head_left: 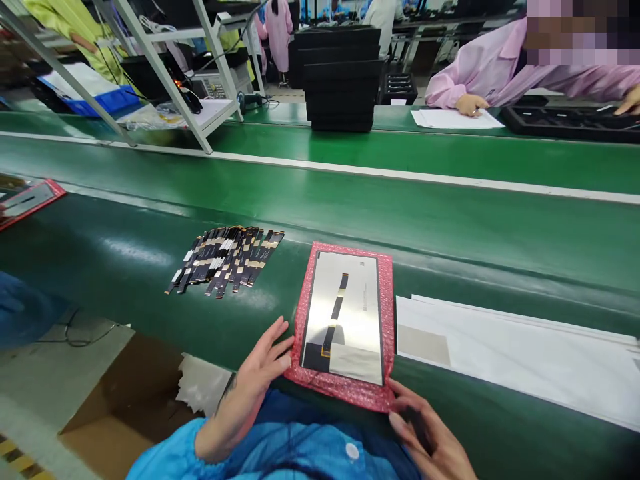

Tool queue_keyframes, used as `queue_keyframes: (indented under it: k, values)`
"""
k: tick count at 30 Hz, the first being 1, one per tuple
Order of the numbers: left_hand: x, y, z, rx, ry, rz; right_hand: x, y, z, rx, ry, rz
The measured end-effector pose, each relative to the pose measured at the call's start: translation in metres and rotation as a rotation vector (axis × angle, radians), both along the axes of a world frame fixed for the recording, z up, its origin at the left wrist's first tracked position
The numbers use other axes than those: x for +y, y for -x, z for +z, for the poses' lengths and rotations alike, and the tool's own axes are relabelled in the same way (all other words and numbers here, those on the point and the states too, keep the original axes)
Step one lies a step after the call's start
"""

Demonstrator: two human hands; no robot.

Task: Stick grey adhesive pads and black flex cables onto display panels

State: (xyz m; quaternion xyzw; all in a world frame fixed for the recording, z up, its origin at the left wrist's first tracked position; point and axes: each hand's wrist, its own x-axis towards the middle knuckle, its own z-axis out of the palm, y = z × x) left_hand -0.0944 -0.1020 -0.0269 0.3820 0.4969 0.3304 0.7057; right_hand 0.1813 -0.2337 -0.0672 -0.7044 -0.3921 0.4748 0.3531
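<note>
A flat silver panel (pixel 350 313) with a dark flex cable (pixel 336 313) down its middle lies on a red bubble-wrap sheet (pixel 387 287) at the near edge of the green belt (pixel 400 220). My left hand (pixel 263 367) rests open with its fingers stretched against the sheet's left edge. At the sheet's near right corner is my right hand (pixel 425 433), fingers curled and touching the wrap; whether it grips the corner is unclear.
Several dark flex cables (pixel 227 259) lie fanned out on the belt to the left. White sheets (pixel 515 353) lie to the right. Stacked black trays (pixel 341 77) stand across the belt. A person in a pink coat (pixel 480 70) works opposite. A cardboard box (pixel 125 407) sits below left.
</note>
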Motion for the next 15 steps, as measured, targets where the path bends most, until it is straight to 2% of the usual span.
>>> queue_keyframes:
  k: [1, 3, 6, 8, 10, 12, 15]
  values:
    - [0.007, 0.0, 0.007, -0.06, 0.118, -0.013, 0.004, 0.003, 0.0, 0.002, -0.02, 0.031]
    - [0.021, -0.002, 0.017, -0.08, 0.252, -0.056, 0.012, 0.007, 0.003, -0.042, -0.044, 0.085]
    - [0.038, -0.01, 0.023, -0.124, 0.347, -0.137, 0.022, 0.006, 0.01, -0.001, -0.082, 0.182]
    - [0.049, -0.011, 0.022, -0.181, 0.389, -0.105, 0.027, 0.006, 0.013, 0.098, -0.122, 0.262]
    - [0.065, -0.01, 0.023, -0.232, 0.379, -0.001, 0.032, 0.011, 0.01, 0.157, -0.139, 0.337]
    - [0.086, -0.007, 0.027, -0.324, 0.297, 0.074, 0.037, 0.019, 0.003, 0.185, -0.155, 0.371]
    - [0.122, -0.012, 0.038, -0.437, 0.127, 0.133, 0.046, 0.032, -0.014, 0.207, -0.223, 0.241]
